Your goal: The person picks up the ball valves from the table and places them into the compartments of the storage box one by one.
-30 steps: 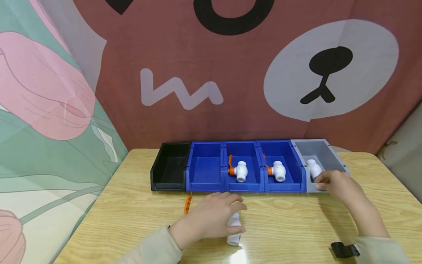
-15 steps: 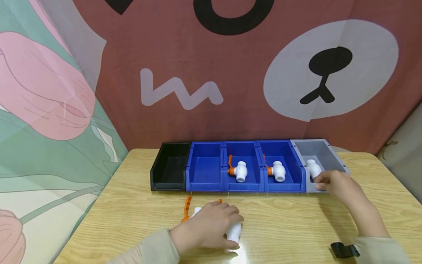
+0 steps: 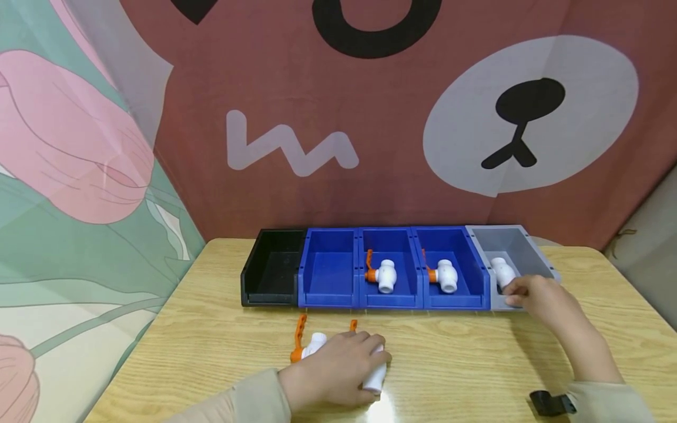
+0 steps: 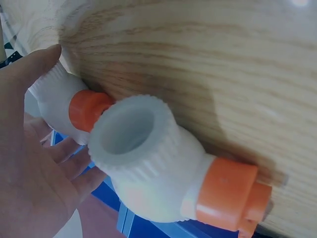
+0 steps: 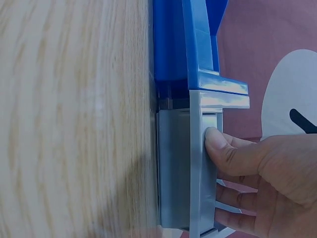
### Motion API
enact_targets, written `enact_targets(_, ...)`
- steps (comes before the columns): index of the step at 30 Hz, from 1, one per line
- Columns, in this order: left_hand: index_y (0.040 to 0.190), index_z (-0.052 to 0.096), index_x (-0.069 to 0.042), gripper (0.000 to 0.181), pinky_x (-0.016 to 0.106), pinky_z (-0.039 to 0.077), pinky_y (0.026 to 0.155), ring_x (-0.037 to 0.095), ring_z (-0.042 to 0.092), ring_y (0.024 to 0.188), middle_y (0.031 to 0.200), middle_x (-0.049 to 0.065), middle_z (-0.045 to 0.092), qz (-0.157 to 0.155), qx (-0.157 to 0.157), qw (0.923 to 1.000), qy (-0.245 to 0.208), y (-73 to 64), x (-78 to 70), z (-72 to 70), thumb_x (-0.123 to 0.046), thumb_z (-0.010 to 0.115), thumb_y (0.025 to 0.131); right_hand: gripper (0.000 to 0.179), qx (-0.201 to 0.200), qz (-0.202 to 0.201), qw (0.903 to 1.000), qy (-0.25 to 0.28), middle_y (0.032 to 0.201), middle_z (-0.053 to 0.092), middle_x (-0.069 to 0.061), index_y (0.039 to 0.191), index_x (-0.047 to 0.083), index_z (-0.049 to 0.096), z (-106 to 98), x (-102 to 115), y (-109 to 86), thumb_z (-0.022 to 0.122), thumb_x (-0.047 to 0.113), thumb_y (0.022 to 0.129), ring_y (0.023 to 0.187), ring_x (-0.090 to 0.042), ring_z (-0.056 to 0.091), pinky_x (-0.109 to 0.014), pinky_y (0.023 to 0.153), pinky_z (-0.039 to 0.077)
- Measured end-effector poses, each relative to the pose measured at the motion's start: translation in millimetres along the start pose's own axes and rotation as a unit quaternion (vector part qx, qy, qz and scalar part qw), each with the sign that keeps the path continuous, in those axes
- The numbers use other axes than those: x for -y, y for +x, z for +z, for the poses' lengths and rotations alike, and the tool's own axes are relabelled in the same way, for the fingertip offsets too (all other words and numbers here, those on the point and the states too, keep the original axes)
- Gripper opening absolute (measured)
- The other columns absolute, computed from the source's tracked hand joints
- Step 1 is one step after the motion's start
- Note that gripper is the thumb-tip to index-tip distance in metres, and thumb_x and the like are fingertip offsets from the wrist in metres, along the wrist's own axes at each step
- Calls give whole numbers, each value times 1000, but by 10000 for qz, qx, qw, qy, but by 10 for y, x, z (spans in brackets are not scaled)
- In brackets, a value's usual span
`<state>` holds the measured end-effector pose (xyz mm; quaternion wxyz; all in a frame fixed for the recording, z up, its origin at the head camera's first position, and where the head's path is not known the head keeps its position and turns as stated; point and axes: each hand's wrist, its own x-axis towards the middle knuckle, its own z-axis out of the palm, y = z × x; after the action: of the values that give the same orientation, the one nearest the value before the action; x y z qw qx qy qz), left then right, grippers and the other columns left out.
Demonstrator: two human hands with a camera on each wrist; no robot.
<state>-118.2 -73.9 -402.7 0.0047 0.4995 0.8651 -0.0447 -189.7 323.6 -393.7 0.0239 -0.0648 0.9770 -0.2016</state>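
Note:
On the table my left hand (image 3: 338, 361) lies over a white ball valve (image 3: 376, 376), its thumb and fingers round the body. The left wrist view shows my thumb on the ribbed end of this valve (image 4: 54, 94) and fingers along its other side. A second ball valve (image 3: 316, 342), with an orange handle, lies beside the hand, partly covered by it. At the grey bin (image 3: 520, 244) is my right hand (image 3: 547, 299), fingertips against the near end of a white valve (image 3: 502, 271). In the right wrist view my thumb rests by the bin's lip, and the valve is hidden.
A row of bins stands at the table's back: a black bin (image 3: 274, 264), three blue ones and the grey one. The middle blue bin (image 3: 390, 241) and the right blue bin (image 3: 449, 238) each contain a ball valve with an orange handle.
My left hand has come down and drawn slightly nearer, and its fingers have closed round the valve. More of the orange-handled valve beside it shows. My right hand has stayed in place.

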Motion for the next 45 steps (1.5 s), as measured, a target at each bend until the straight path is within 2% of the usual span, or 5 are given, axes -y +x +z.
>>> enact_targets(13, 128, 57, -22, 50, 26, 51, 86, 9, 55, 100, 118, -5, 54, 42, 40, 10000, -75, 5, -1, 4, -52, 66, 90, 9, -115, -90, 9999, -44, 86, 70, -10, 90, 4, 74, 16, -15, -6, 76, 12, 86, 80, -30, 64, -51, 67, 51)
enact_targets(19, 126, 59, -22, 55, 23, 49, 89, 7, 55, 97, 115, -6, 56, 313, -90, 9989, 351, 12, 12, -13, -58, 69, 86, 9, -119, -83, 9999, -37, 86, 70, -10, 91, 4, 74, 14, -22, -11, 76, 11, 86, 80, -30, 64, -51, 66, 51)
enact_targets(30, 116, 63, -25, 53, 18, 49, 79, 5, 53, 87, 107, -9, 56, 602, -172, 9957, 680, -14, 49, -34, -64, 70, 82, 11, 2, 49, 10000, 12, 88, 70, -11, 93, 3, 74, 6, 1, -3, 75, 12, 87, 80, -29, 63, -50, 68, 52)
enact_targets(36, 111, 63, -24, 49, 19, 47, 71, 5, 52, 81, 100, -9, 56, 752, -89, 9939, 806, -54, 44, -103, -62, 71, 82, 12, 15, 46, 10000, 18, 89, 70, -12, 93, 3, 74, 3, 2, 2, 75, 12, 88, 81, -30, 63, -50, 68, 52)
enact_targets(45, 110, 63, -24, 49, 19, 48, 72, 7, 51, 81, 99, -8, 55, 745, -282, 9908, 1093, -100, 36, -242, -62, 72, 80, 12, -32, 11, 10000, 8, 87, 70, -11, 93, 3, 74, 9, -9, 1, 76, 13, 87, 81, -32, 64, -51, 68, 51)
